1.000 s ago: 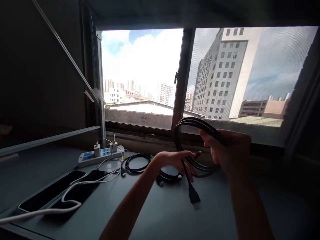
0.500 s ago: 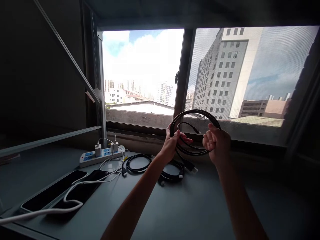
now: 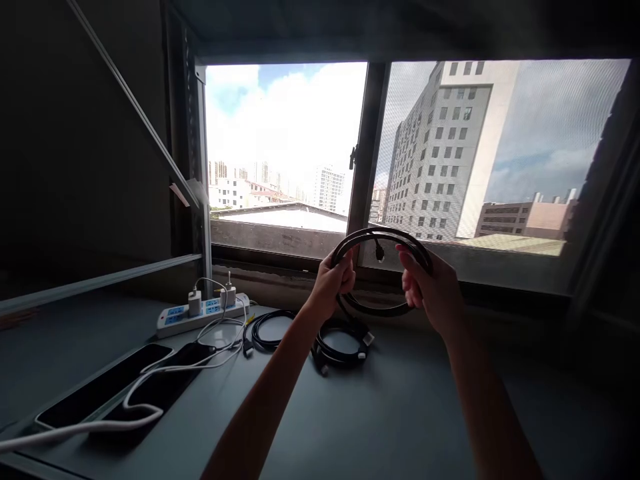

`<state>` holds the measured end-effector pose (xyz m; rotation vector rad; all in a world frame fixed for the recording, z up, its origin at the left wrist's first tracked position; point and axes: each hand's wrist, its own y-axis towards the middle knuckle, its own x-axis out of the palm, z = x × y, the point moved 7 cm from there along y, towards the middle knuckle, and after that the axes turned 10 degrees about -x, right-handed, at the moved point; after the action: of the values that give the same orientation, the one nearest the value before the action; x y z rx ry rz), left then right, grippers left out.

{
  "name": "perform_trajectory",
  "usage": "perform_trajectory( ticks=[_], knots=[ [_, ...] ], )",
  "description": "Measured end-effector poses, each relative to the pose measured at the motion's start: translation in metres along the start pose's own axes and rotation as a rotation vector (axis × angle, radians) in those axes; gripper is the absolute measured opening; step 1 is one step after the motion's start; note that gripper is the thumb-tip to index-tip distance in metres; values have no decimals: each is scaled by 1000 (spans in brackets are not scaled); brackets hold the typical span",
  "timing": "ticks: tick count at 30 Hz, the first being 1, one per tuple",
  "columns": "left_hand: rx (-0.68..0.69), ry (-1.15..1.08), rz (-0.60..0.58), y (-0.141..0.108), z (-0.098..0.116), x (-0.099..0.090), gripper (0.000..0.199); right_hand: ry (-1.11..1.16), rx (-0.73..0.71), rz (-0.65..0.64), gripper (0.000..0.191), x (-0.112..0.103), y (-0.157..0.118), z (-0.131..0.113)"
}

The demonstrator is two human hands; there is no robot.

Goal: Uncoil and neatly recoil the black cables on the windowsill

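Note:
A coiled black cable [image 3: 383, 235] is held up in a loop between my two hands, in front of the window. My left hand [image 3: 334, 279] is closed around the coil's left side. On the right side, my right hand [image 3: 430, 287] grips the coil, thumb pointing inward. One plug [image 3: 380, 254] dangles inside the top of the loop. The other end, a wider plug [image 3: 368, 337] with a pale tip, hangs below my left hand. Behind it on the table lies a second coiled black cable [image 3: 343, 360], and a third coil [image 3: 267, 343] lies further left, partly hidden by my forearm.
A white power strip [image 3: 165, 325] with two chargers stands at the back left of the grey table [image 3: 380, 420]. White charging cables [image 3: 193, 365] run over two dark phones [image 3: 107, 383]. A metal shelf frame [image 3: 205, 167] rises at left, beside the window.
My left fingers have closed around the coil. The hanging wide plug has swung left and the inner plug has shifted within the loop. My right hand has turned, its thumb now pointing inward.

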<state>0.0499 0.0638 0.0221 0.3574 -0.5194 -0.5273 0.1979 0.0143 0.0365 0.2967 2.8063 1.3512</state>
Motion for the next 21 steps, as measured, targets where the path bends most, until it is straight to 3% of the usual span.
perform_trajectory(
  ticks=[6,13,18,21],
  knots=[
    [125,143,103,-4,21,-6,33,-28,-123,-48,56,14,-6,-24],
    [222,303,227,-9,35,-13,27,-87,-225,-23,33,20,-12,-43],
    [379,482,289,-11,46,-16,18,-106,-165,9,28,15,-7,-34],
    [418,593,248,-13,48,-9,18,-190,-198,-12,28,19,-6,-31]
  ],
)
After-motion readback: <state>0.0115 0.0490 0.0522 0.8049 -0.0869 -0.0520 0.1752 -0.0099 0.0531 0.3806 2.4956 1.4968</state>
